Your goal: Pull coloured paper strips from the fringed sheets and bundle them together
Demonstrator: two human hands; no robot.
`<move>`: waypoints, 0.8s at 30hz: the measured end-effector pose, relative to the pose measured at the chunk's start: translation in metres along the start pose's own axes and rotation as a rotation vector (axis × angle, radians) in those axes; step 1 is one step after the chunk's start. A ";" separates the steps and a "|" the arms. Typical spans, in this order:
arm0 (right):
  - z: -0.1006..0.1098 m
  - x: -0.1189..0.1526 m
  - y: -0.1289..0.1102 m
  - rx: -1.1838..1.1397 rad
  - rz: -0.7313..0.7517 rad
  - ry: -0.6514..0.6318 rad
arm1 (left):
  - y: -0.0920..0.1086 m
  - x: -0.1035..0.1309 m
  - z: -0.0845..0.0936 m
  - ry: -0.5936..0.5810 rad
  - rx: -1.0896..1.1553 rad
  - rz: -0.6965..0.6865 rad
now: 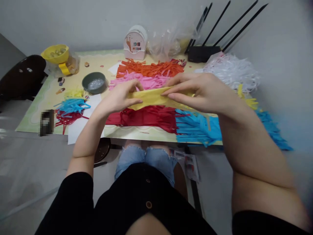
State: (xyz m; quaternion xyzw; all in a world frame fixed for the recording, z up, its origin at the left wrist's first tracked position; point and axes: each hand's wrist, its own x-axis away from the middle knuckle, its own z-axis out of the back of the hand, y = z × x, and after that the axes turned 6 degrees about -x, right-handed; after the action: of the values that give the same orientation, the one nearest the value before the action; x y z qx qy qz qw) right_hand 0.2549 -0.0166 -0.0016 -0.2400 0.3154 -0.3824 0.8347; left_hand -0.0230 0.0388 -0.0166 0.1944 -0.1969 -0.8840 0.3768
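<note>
A folded strip of yellow paper [153, 97] is stretched between my hands, above the table. My left hand [122, 94] pinches its left end between thumb and fingers. My right hand [195, 89] grips the strip farther right, fingers over it and thumb in front; part of the strip is hidden behind this hand. Below it lies red fringed paper [146, 119], with blue fringed paper [198, 127] to its right. Pink fringe [140, 80] and orange fringe [151, 68] lie behind the strip.
A dark green bowl [94, 83] and a yellow bowl [55, 54] stand at the left. A black router [204, 54] with long antennas is at the back right, near white shredded strips [232, 71]. A pink holder [135, 44] stands against the wall.
</note>
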 end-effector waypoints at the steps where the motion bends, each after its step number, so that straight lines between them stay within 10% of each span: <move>1: 0.001 0.000 -0.001 -0.001 -0.017 0.019 | 0.002 -0.001 0.000 -0.022 -0.022 0.000; 10: 0.002 -0.019 0.044 -0.011 -0.128 -0.062 | 0.009 -0.014 0.018 -0.219 0.005 0.097; 24: -0.009 -0.006 0.026 -0.096 -0.196 0.079 | 0.007 -0.005 0.015 -0.061 0.156 0.085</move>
State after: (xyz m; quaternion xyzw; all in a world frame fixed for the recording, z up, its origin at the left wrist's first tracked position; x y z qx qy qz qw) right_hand 0.2580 0.0023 -0.0221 -0.2942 0.3410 -0.4558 0.7677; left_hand -0.0228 0.0408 0.0004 0.1875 -0.2847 -0.8547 0.3916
